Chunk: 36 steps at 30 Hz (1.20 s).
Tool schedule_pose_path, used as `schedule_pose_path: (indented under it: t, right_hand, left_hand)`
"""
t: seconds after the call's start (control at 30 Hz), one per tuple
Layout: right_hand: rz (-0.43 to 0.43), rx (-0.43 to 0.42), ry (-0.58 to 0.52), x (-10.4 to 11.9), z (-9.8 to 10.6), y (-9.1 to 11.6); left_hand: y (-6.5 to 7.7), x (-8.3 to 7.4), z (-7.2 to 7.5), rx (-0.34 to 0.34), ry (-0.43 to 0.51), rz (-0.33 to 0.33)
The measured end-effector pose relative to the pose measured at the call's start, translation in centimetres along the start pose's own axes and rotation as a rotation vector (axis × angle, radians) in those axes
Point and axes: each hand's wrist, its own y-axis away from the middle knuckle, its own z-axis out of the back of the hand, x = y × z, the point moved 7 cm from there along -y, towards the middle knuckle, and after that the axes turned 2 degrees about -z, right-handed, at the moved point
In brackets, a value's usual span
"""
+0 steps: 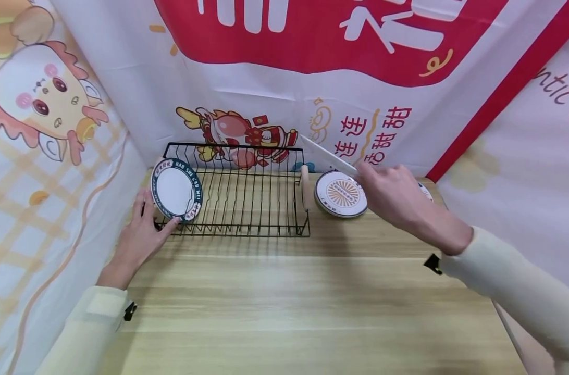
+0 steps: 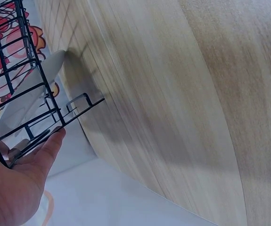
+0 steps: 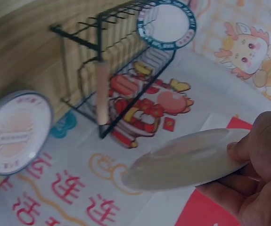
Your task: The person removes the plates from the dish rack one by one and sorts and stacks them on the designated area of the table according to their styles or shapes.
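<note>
A black wire dish rack point(image 1: 237, 147) stands at the back of the table. One white plate with a dark green lettered rim point(image 1: 174, 188) leans upright at its left end. My left hand point(image 1: 141, 233) grips the rack's left end beside this plate; in the left wrist view its fingers curl round the wire frame point(image 2: 41, 84). My right hand point(image 1: 401, 203) pinches another white plate point(image 1: 330, 157) by its rim. That plate is raised in the air right of the rack and seen nearly edge-on. In the right wrist view the held plate point(image 3: 182, 162) is tilted.
A white plate with an orange ray pattern point(image 1: 342, 194) lies on the table point(image 1: 284, 302) right of the rack. Another plate point(image 1: 425, 191) shows partly behind my right hand. The rack has a wooden handle point(image 1: 305, 187). Printed cloth point(image 1: 266, 78) hangs behind.
</note>
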Motion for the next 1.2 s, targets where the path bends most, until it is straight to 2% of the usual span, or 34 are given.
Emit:
schedule_pose_path:
  t: [0.1, 0.27, 0.43, 0.67, 0.87, 1.2]
  right_hand:
    - [0.046, -0.042, 0.056, -0.4, -0.2, 2.5]
    - [0.064, 0.000, 0.097, -1.5, -1.3, 6.5]
    - [0.071, 0.081, 0.150, -2.8, -3.2, 9.9]
    - [0.073, 0.266, 0.333, -4.2, -6.7, 14.7]
    - [0.036, 0.335, 0.363, -5.2, -9.0, 18.3]
    - [-0.013, 0.290, 0.322, -6.9, -11.2, 22.5]
  left_hand:
    - [0.0, 0.0, 0.1, -0.002, -0.001, -0.003]
    - [0.0, 0.0, 0.0, -0.006, 0.001, -0.007]
    - [-0.1, 0.2, 0.0, -0.008, -0.001, -0.008]
    - [-0.1, 0.2, 0.0, -0.002, -0.002, -0.003]
    - [0.0, 0.2, 0.0, -0.007, 0.003, -0.004]
    - [0.0, -0.1, 0.1, -0.011, 0.000, -0.008]
